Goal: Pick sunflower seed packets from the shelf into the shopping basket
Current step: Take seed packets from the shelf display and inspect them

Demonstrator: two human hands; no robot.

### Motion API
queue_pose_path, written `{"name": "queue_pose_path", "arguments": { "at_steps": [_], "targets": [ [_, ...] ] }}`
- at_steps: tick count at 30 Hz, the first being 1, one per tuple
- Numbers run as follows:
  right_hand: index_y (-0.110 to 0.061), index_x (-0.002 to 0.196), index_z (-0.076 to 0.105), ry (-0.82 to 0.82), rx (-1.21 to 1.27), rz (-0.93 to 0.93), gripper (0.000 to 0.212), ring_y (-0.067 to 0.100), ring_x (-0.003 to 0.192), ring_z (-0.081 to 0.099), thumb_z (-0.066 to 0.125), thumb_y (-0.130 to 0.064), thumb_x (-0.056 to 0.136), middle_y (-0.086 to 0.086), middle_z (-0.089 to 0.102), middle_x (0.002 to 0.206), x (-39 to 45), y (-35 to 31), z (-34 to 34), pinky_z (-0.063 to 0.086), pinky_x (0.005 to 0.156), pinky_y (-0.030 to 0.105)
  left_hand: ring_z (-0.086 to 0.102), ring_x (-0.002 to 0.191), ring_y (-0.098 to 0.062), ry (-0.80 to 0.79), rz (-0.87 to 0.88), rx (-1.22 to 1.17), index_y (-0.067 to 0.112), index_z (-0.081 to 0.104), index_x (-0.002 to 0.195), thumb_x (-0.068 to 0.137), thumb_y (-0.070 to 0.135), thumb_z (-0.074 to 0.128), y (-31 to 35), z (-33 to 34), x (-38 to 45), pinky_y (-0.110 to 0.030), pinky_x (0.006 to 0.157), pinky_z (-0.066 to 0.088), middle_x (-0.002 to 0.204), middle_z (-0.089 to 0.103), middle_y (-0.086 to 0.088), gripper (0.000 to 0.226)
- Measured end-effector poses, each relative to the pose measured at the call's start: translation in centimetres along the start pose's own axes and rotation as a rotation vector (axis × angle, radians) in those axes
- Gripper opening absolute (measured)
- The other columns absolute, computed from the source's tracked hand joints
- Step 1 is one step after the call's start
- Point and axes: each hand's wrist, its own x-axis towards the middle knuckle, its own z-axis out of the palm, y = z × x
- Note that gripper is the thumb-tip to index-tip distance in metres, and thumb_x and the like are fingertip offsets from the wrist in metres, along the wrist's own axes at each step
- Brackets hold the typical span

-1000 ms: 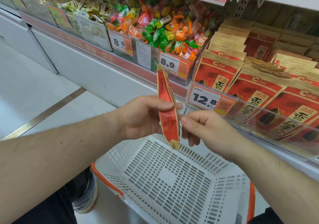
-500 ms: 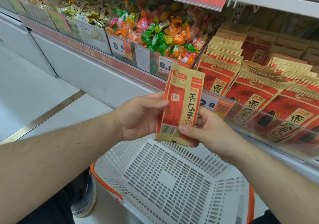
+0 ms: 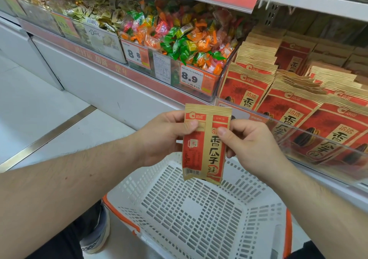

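Observation:
A red and gold sunflower seed packet [image 3: 205,145] hangs upright above the white shopping basket [image 3: 191,213], its printed back facing me. My left hand [image 3: 163,137] pinches its upper left edge, thumb on the front. My right hand [image 3: 251,145] pinches the upper right edge the same way. Rows of the same seed packets [image 3: 294,111] stand on the shelf at the right, behind a clear front rail. No packet lies in the basket.
Clear bins of wrapped candies [image 3: 179,37] fill the shelf to the left of the packets, with price tags 8.8 and 8.9. The basket has orange trim [image 3: 119,215]. My shoe [image 3: 97,236] and white floor tiles lie at the lower left.
The packet turned from edge-on to facing me, then straightened upright. Both hands shifted their pinch to its top corners, and it now hangs lower over the basket.

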Motion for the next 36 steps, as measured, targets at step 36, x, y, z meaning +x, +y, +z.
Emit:
{"name": "queue_pose_path", "arguments": {
  "at_steps": [36],
  "targets": [
    [-0.007, 0.076, 0.072, 0.035, 0.169, 0.038, 0.023, 0.019, 0.054, 0.061, 0.061, -0.014, 0.093, 0.016, 0.067, 0.057, -0.2, -0.4, -0.6, 0.053, 0.059, 0.029, 0.073, 0.095, -0.013, -0.046, 0.136, 0.415, 0.014, 0.071, 0.103, 0.087, 0.003, 0.067, 0.3, -0.8, -0.6, -0.023, 0.078, 0.058, 0.103, 0.077, -0.002, 0.02]
  ]
}}
